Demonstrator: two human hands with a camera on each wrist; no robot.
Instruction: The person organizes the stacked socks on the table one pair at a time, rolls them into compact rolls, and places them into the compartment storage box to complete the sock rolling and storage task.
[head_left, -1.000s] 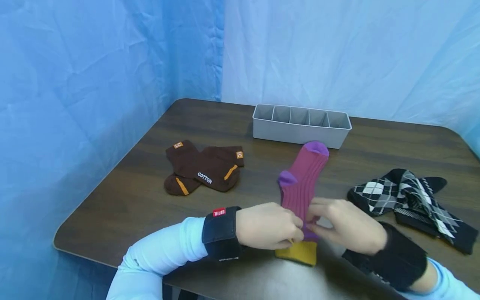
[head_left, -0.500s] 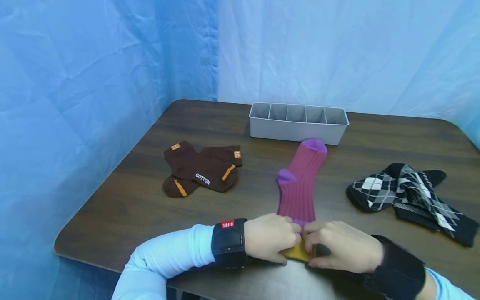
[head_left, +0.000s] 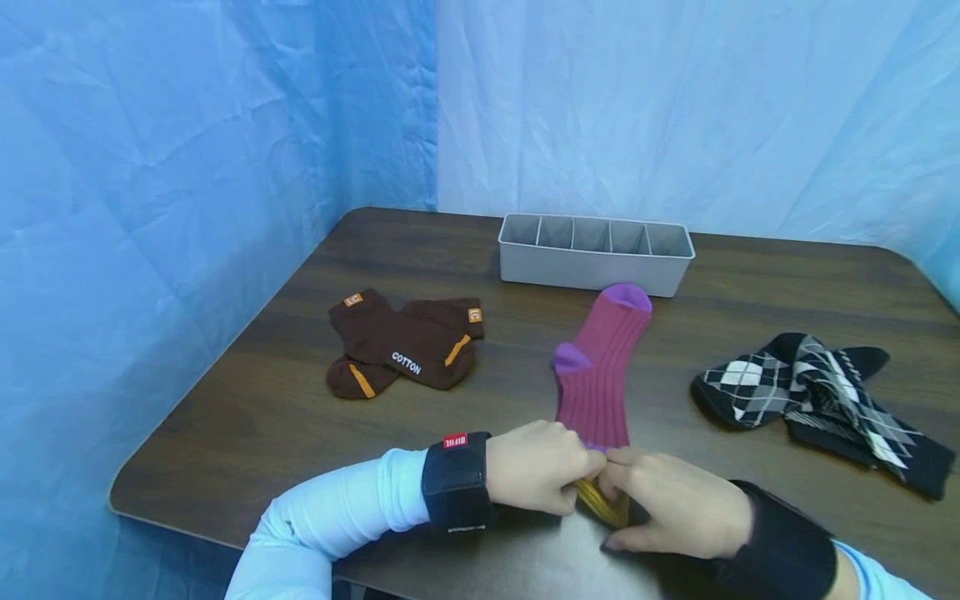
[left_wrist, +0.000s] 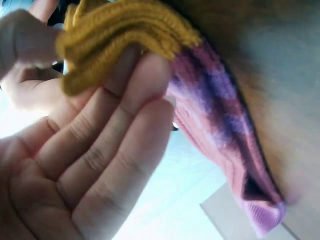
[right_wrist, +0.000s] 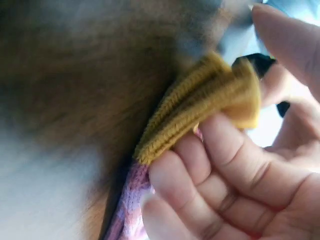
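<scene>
Blue crumpled sheeting walls in a dark wood-grain table, and near its front edge both hands meet on the mustard-yellow ribbed cuff of a magenta ribbed sock with purple heel and toe, which lies flat and points away toward the far side. The left hand has its fingers curled under the cuff, pinching it up off the wood; the right hand pinches the same cuff from the other side, fingertips tucked beneath the bunched yellow knit. Held only at this narrow band, the soft knit could slip out of either pinch, or a pull could drag the sock askew. A grey plastic divided organiser tray stands just beyond the purple toe, close enough to be nudged. A pair of brown socks with orange stripes lies well apart to the left, and black-and-white argyle socks lie to the right.
</scene>
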